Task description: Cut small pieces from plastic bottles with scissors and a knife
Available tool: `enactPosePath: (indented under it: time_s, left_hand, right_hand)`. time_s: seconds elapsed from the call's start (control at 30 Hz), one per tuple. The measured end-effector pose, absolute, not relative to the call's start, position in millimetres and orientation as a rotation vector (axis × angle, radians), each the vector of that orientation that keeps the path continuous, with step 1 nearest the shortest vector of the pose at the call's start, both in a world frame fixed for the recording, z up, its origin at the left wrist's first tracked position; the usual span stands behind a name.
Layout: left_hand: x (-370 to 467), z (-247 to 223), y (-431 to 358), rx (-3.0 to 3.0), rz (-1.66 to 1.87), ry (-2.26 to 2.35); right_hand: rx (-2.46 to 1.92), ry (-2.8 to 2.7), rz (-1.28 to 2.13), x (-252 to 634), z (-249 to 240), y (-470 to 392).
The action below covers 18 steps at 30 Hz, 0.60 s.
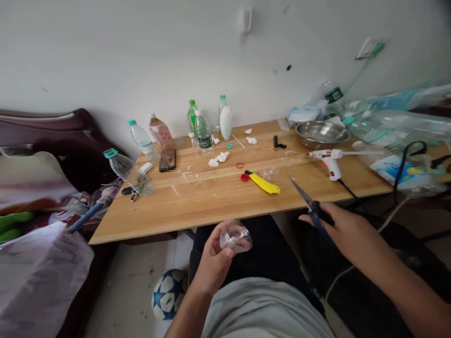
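Observation:
My left hand (215, 256), just off the table's front edge and above my lap, is closed around a clear plastic bottle piece (237, 237). Its rounded, cup-like shape faces right. In my right hand (340, 223) is a pair of dark blue scissors (306, 197), blades pointing up and left over the table edge. The scissors and the plastic piece are well apart. Nearest to both on the wooden table (197, 202) lies a yellow utility knife (264, 183), with a red bottle cap (244, 177) by its tip. Another clear plastic scrap (269, 173) lies behind the knife.
A white glue gun (330, 165) with a cord and a steel bowl (322, 134) stand at right, beside piled plastic bottles (384, 124). Several bottles, including a green-labelled one (204, 136), line the back and left. Crumpled tissue (219, 158) lies mid-table. A ball (169, 294) rests on the floor.

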<state>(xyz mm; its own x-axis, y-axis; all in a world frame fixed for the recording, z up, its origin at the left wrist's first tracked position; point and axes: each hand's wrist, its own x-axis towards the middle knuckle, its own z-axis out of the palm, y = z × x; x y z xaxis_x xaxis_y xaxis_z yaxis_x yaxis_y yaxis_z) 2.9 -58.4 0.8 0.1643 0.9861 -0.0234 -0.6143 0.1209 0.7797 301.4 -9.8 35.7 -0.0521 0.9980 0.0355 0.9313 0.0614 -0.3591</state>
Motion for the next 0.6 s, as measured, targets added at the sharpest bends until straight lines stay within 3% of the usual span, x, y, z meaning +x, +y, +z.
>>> enactPosePath:
  time_s: [0.2, 0.6]
  left_hand:
    - [-30, 2, -52, 0.723, 1.457, 0.891]
    - [-45, 28, -44, 1.02, 1.616, 1.129]
  right_hand:
    - [-2.009, -2.149, 0.205, 358, 19, 48]
    - [-2.166, -2.068, 0.158, 368, 10, 90]
